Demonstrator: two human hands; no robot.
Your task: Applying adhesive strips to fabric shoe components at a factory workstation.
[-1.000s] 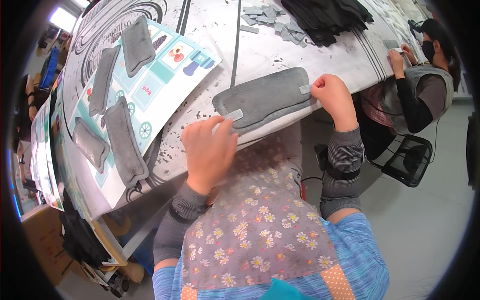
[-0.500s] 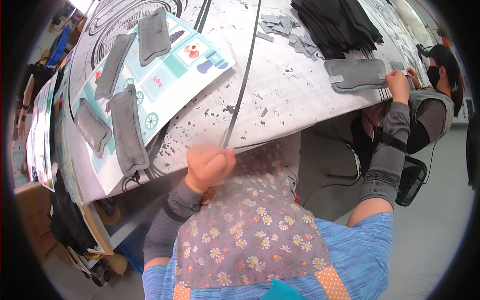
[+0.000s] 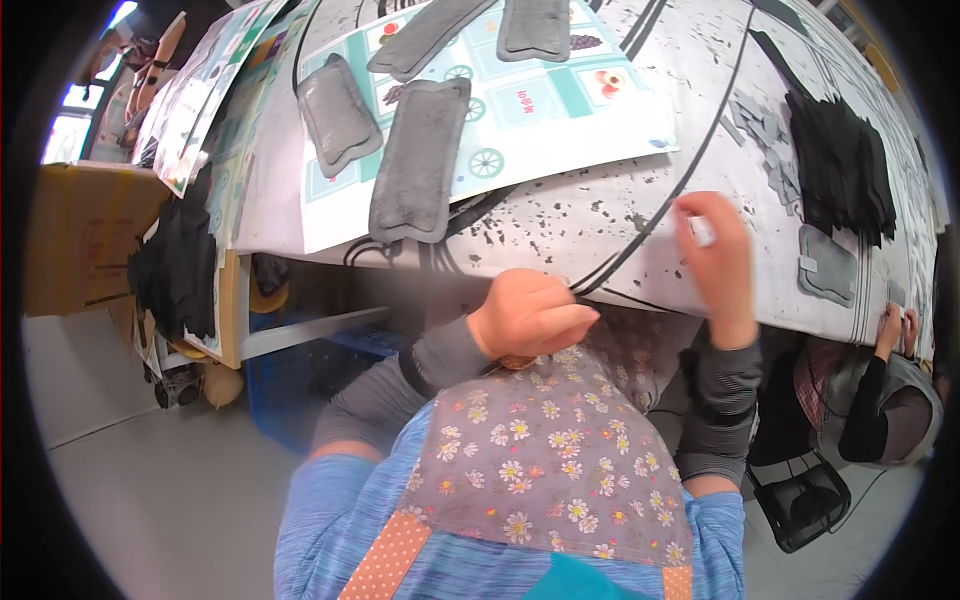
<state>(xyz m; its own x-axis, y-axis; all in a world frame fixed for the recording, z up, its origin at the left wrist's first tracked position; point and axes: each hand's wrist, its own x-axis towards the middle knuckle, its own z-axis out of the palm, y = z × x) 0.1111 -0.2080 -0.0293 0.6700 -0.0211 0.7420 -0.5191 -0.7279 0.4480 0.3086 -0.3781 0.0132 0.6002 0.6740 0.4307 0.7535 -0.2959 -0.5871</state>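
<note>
My left hand (image 3: 535, 316) is closed in front of the table's near edge, above my flowered apron (image 3: 560, 440). Whatever its fingers may hold is hidden. My right hand (image 3: 718, 268) hovers at the table edge, right of the left hand, its fingers curled into a pinch and blurred. A small whitish patch shows between them; I cannot tell if it is a held piece or the table behind. Further right lies a padded grey piece (image 3: 828, 268) with a light tab on it. Beyond it are small grey tabs (image 3: 765, 140) and a pile of black fabric (image 3: 840, 165).
Several stuffed grey pads, among them a long one (image 3: 420, 160), lie on a printed pale-blue sheet (image 3: 570, 140) at the left. A co-worker (image 3: 890, 410) sits at the right by a black chair (image 3: 800, 500). A cardboard box (image 3: 95, 240) stands far left.
My view has swung left, so the table's things appear further right. My right hand has come away from the grey padded piece toward my left hand, which stays closed.
</note>
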